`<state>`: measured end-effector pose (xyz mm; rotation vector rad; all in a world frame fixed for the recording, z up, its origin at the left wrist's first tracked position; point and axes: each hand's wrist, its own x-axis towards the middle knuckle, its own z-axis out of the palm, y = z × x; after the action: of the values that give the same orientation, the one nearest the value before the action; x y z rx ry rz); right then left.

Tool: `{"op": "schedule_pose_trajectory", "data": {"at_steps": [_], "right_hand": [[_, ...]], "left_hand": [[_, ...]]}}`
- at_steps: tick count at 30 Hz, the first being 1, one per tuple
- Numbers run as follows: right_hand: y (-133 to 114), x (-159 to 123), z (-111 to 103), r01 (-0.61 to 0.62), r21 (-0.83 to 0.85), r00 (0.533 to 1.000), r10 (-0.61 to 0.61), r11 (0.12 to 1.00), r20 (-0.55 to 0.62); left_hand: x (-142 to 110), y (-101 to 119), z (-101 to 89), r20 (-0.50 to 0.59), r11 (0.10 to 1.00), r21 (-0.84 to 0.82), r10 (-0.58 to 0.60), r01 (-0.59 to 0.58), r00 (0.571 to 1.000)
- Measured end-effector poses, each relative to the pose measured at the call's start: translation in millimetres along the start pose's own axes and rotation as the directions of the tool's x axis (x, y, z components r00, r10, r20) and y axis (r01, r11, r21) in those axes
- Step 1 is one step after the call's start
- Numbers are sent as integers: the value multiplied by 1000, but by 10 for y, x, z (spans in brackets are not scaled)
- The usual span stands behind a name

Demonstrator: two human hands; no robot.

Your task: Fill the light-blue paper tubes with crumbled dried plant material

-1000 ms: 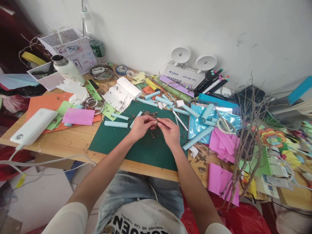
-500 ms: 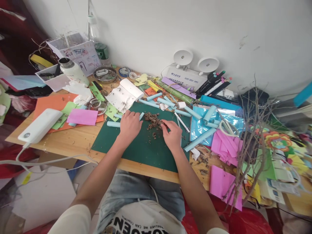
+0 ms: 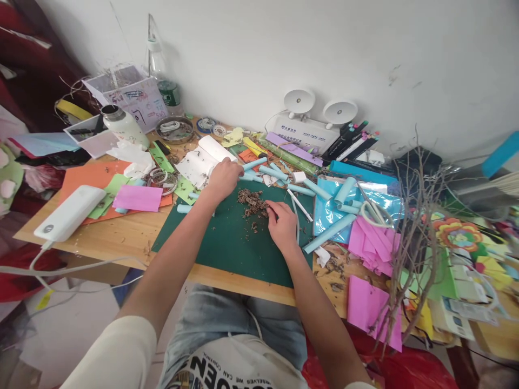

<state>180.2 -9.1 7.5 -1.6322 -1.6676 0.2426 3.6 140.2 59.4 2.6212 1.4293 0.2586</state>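
My left hand (image 3: pixel 225 179) reaches over the far edge of the green cutting mat (image 3: pixel 239 254), beside the unrolled white paper (image 3: pixel 214 151). Its fingers are curled downward against the light-blue paper tubes (image 3: pixel 252 177), and what is beneath them is hidden. On the mat lies a crumbly brown pile of dried plant bits (image 3: pixel 252 201). At the right edge of that pile, my right hand (image 3: pixel 283 224) has thumb and forefinger bent together on the bits. Another blue paper tube (image 3: pixel 185 208) rests at the mat's left, partly behind my left forearm.
A white power bank (image 3: pixel 68 213) with a cable lies at the left. A white bottle (image 3: pixel 124 125) stands behind it. Scissors (image 3: pixel 376 213) rest by blue tubes at the right, near upright dry twigs (image 3: pixel 417 243). A twin-lamp emergency light (image 3: pixel 304 132) stands against the wall.
My left hand has moved away from the tubes on the mat's left, up and to the right toward the far edge. My right hand stays at the pile.
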Motion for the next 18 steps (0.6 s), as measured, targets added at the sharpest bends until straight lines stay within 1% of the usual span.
{"op": "schedule_pose_trajectory", "data": {"at_steps": [2,4,6,8,11,13,16,18], "right_hand": [[3,-1,1,-3,-2,1000,3,1000,12],[6,-4,4,-6,-4,1000,6,1000,18],[8,-8,11,-6,-2,1000,6,1000,20],[7,-11,17,-3,-3,1000,3,1000,17],[0,-8,17,-16,-14,1000,16,1000,7],[-3,-4,11,-35,-21,999,35,999,-5],[11,4,7,-55,-39,998,54,998,-21],[28,10,19,-54,-60,998,53,997,-29]], "left_hand": [[56,-47,56,17,1000,-29,10,-10,1000],[42,-91,73,-3,997,-64,38,-38,999],[-36,-142,41,-42,995,-87,53,-57,998],[-157,-203,-28,-54,996,-80,32,-37,998],[-350,-277,-140,72,1000,-13,-25,26,997],[-441,-290,-185,154,996,70,-70,60,985],[-493,-238,-181,244,984,177,-65,22,968],[-485,-159,-132,269,984,177,-49,1,962]]}}
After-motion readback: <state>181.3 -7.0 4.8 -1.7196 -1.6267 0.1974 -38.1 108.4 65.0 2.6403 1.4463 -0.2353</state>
